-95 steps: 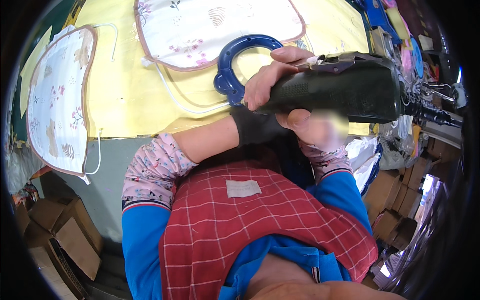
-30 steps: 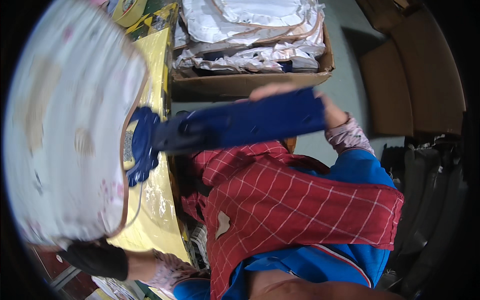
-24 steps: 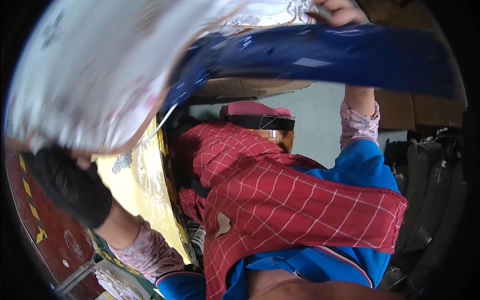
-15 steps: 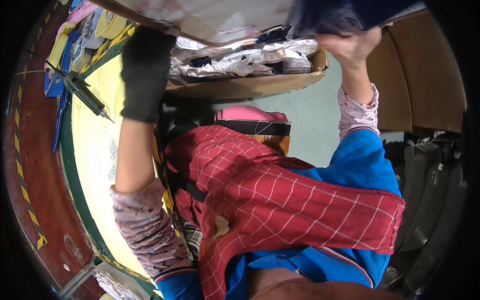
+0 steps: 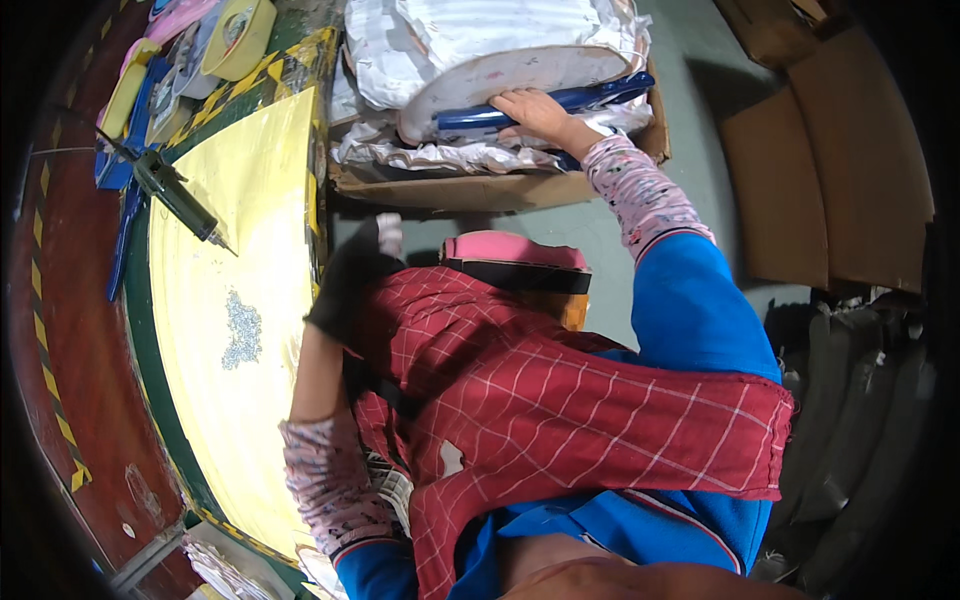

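The right hand (image 5: 535,112) lies flat, fingers spread, on one blue handle (image 5: 540,108) of a white padded piece (image 5: 510,80), which is already inside the one cardboard box (image 5: 480,185) on the stack; it seems only the letting go is left. The left hand (image 5: 345,290), in one black glove, hangs by the yellow table (image 5: 240,300), fingers loose and holding nothing

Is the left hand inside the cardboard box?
No, the gloved left hand hangs by the yellow table, outside the cardboard box.

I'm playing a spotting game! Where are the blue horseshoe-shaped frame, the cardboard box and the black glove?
blue horseshoe-shaped frame (image 5: 600,95), head view, its arm.
brown cardboard box (image 5: 470,190), head view, front wall.
black glove (image 5: 345,285), head view, its back.
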Tool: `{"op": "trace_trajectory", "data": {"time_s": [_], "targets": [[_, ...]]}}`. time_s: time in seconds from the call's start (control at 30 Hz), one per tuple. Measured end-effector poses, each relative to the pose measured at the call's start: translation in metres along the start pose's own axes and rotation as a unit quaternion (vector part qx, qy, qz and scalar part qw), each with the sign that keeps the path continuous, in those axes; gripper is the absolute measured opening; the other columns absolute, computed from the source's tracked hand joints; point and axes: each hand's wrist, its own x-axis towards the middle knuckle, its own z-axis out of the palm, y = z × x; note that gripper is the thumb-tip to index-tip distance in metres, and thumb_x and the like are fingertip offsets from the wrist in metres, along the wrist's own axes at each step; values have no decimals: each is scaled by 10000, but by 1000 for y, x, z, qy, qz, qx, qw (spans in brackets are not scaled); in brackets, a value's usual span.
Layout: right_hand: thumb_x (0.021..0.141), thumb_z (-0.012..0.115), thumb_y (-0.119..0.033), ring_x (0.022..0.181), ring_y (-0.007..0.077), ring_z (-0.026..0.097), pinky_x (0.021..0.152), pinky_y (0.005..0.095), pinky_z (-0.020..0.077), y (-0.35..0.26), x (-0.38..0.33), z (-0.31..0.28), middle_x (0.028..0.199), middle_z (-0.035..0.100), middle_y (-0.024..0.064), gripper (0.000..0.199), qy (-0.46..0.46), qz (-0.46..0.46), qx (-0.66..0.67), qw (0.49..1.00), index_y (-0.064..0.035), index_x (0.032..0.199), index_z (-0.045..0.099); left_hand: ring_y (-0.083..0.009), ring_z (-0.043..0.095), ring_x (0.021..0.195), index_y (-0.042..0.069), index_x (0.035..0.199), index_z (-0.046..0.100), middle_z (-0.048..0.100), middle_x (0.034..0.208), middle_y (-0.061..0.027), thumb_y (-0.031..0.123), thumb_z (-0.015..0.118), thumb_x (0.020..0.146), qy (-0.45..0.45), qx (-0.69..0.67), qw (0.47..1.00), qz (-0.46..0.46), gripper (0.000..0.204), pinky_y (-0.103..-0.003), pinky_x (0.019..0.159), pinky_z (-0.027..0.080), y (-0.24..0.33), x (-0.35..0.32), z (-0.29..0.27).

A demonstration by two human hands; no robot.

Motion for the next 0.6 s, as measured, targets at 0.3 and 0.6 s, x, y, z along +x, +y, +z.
{"op": "trace_trajectory", "data": {"time_s": [0.3, 0.6], "targets": [[726, 762, -158, 1121, 315, 543, 972, 423, 422, -68, 27, -4, 1163, 586, 121, 596, 92, 31, -23, 995, -52, 1253, 503, -185, 594, 1126, -11, 1318, 538, 633, 1177, -93, 55, 574, 938, 204, -109, 970, -75, 387, -314, 984, 448, 61, -191, 35], [783, 717, -71, 922, 304, 639, 833, 413, 504, -335, 132, -179, 1036, 658, 120, 258, 107, -400, 303, 859, -46, 1032, 656, -193, 661, 928, 1, 1252, 576, 689, 983, -117, -39, 537, 928, 637, 69, 764, -78, 329, -301, 821, 515, 41, -318, 53]]}}
